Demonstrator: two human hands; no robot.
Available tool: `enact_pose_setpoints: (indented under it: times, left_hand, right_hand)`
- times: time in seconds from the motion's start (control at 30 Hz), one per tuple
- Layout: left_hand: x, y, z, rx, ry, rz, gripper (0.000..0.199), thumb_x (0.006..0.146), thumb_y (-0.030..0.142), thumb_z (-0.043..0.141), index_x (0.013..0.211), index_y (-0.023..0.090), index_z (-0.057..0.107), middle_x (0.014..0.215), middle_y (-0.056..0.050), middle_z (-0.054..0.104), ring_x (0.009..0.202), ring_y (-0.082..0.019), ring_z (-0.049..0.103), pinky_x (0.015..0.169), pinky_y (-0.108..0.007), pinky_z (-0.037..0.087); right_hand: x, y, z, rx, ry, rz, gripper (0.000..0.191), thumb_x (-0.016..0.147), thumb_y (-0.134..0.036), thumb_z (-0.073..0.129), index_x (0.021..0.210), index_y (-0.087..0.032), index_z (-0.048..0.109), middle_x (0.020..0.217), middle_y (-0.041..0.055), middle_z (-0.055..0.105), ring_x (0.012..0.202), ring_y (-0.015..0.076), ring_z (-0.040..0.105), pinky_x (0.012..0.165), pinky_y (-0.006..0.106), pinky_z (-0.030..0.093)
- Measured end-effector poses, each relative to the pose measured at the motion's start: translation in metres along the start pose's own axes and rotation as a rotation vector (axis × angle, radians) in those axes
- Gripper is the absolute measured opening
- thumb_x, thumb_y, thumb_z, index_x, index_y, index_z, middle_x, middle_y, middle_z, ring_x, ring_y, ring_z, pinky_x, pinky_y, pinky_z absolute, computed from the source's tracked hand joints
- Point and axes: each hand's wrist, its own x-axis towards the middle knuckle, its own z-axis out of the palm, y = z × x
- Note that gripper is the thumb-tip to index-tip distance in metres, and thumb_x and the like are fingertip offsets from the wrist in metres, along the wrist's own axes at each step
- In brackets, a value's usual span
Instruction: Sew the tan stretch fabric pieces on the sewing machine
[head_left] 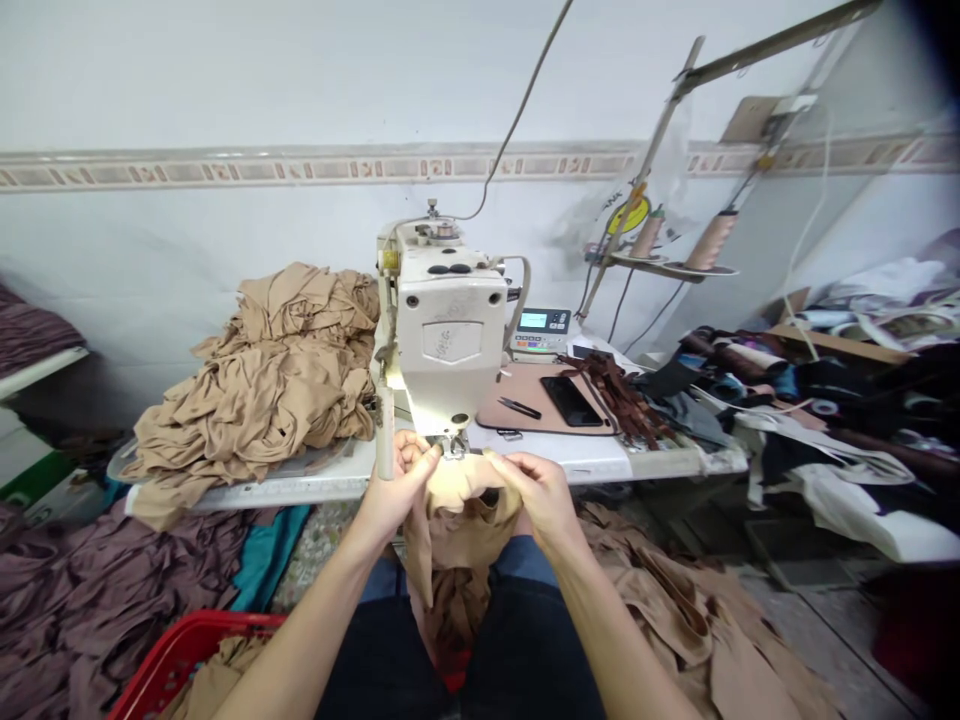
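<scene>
At the sewing machine's presser foot (453,445), left hand (397,486) and right hand (537,497) nearly closed, pinching tan fabric (459,482)

Bright light; lamp glare on the sewing machine (442,340); warped edges

The left hand (397,480) and the right hand (536,495) pinch a piece of tan cloth (461,485) just below the front of a white sewing machine (450,320) at 12 o'clock. A big heap of tan cloth (270,380) sits on the table (585,455) at 10 o'clock. A black phone (570,401) and brown strips (619,395) lie at 1 o'clock. A red basket (187,670) sits at 7 o'clock.
</scene>
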Motion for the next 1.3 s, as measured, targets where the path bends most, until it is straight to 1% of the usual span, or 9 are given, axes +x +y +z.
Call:
enact_pose_setpoints:
  times: [0.17, 0.33, 0.43, 0.57, 0.7, 0.9, 1.0, 1.17, 1.3]
  left_hand:
    - [-0.020, -0.022, -0.014, 0.024, 0.077, -0.044, 0.043, 0.094, 0.060, 0.074, 0.096, 0.018, 0.062, 0.069, 0.004, 0.060, 0.063, -0.013, 0.057, 0.063, -0.022, 0.046]
    - [-0.045, -0.050, -0.053, 0.114, -0.078, -0.173, 0.054, 0.090, 0.068, 0.074, 0.087, 0.014, 0.070, 0.074, -0.001, 0.068, 0.069, -0.015, 0.061, 0.065, -0.023, 0.046]
    - [-0.042, -0.053, -0.077, 0.101, 0.031, -0.165, 0.048, 0.090, 0.062, 0.078, 0.091, 0.015, 0.071, 0.073, 0.000, 0.068, 0.067, -0.015, 0.060, 0.066, -0.024, 0.046]
    - [-0.023, -0.041, -0.089, 0.251, 0.159, 0.030, 0.035, 0.090, 0.050, 0.079, 0.087, 0.016, 0.074, 0.074, 0.000, 0.066, 0.071, -0.016, 0.060, 0.070, -0.025, 0.046]
    - [-0.017, -0.033, -0.079, 0.412, 0.161, 0.082, 0.032, 0.088, 0.049, 0.078, 0.085, 0.017, 0.077, 0.071, 0.001, 0.066, 0.069, -0.018, 0.058, 0.067, -0.025, 0.045]
    - [-0.047, -0.042, -0.063, 0.301, -0.100, -0.035, 0.043, 0.094, 0.056, 0.071, 0.078, 0.016, 0.077, 0.072, -0.003, 0.070, 0.069, -0.019, 0.061, 0.066, -0.026, 0.048]
    - [-0.061, -0.044, -0.064, 0.291, -0.241, -0.044, 0.042, 0.095, 0.052, 0.073, 0.076, 0.015, 0.077, 0.075, -0.004, 0.067, 0.072, -0.018, 0.061, 0.066, -0.025, 0.047]
    - [-0.077, -0.040, -0.048, 0.242, -0.235, -0.063, 0.028, 0.095, 0.044, 0.076, 0.100, 0.017, 0.078, 0.096, -0.007, 0.071, 0.073, -0.015, 0.060, 0.066, -0.024, 0.047]
    - [-0.096, -0.044, -0.016, 0.216, -0.682, -0.201, 0.027, 0.093, 0.043, 0.075, 0.101, 0.017, 0.075, 0.087, -0.002, 0.066, 0.065, -0.012, 0.049, 0.058, -0.023, 0.038]
  right_hand:
    - [-0.019, 0.029, -0.008, -0.071, -0.006, 0.016, 0.054, 0.081, -0.069, 0.083, 0.079, -0.015, 0.081, 0.069, 0.0030, 0.070, 0.065, 0.0196, 0.060, 0.060, 0.029, 0.047]
    - [-0.058, 0.054, -0.011, -0.168, 0.111, -0.081, 0.051, 0.088, -0.067, 0.078, 0.074, -0.018, 0.077, 0.073, 0.0047, 0.070, 0.069, 0.0204, 0.061, 0.064, 0.029, 0.050]
    - [-0.078, 0.056, 0.008, -0.114, -0.018, 0.004, 0.060, 0.095, -0.073, 0.066, 0.075, -0.017, 0.077, 0.066, 0.0027, 0.064, 0.056, 0.0158, 0.051, 0.055, 0.028, 0.045]
    - [-0.084, 0.048, 0.051, 0.066, -0.250, 0.129, 0.068, 0.086, -0.081, 0.072, 0.113, -0.020, 0.081, 0.088, 0.0059, 0.074, 0.072, 0.0205, 0.063, 0.064, 0.030, 0.055]
    - [-0.080, 0.040, 0.080, 0.131, -0.217, 0.121, 0.064, 0.087, -0.079, 0.074, 0.103, -0.017, 0.080, 0.079, 0.0028, 0.068, 0.065, 0.0159, 0.058, 0.061, 0.027, 0.052]
    - [-0.088, 0.035, 0.048, 0.048, -0.185, 0.098, 0.056, 0.089, -0.072, 0.075, 0.082, -0.016, 0.076, 0.071, 0.0009, 0.064, 0.053, 0.0125, 0.054, 0.050, 0.025, 0.043]
    - [-0.093, 0.027, 0.015, 0.026, -0.322, 0.178, 0.055, 0.088, -0.070, 0.077, 0.077, -0.017, 0.073, 0.062, -0.0006, 0.059, 0.049, 0.0121, 0.050, 0.047, 0.024, 0.039]
    - [-0.100, 0.000, -0.014, -0.155, -0.598, 0.206, 0.050, 0.091, -0.053, 0.079, 0.062, -0.018, 0.059, 0.060, -0.0060, 0.039, 0.056, 0.0096, 0.031, 0.051, 0.024, 0.026]
    - [-0.103, -0.019, -0.018, -0.396, -0.806, 0.182, 0.045, 0.088, -0.036, 0.082, 0.057, -0.018, 0.054, 0.060, -0.0077, 0.030, 0.057, 0.0092, 0.025, 0.051, 0.025, 0.018]
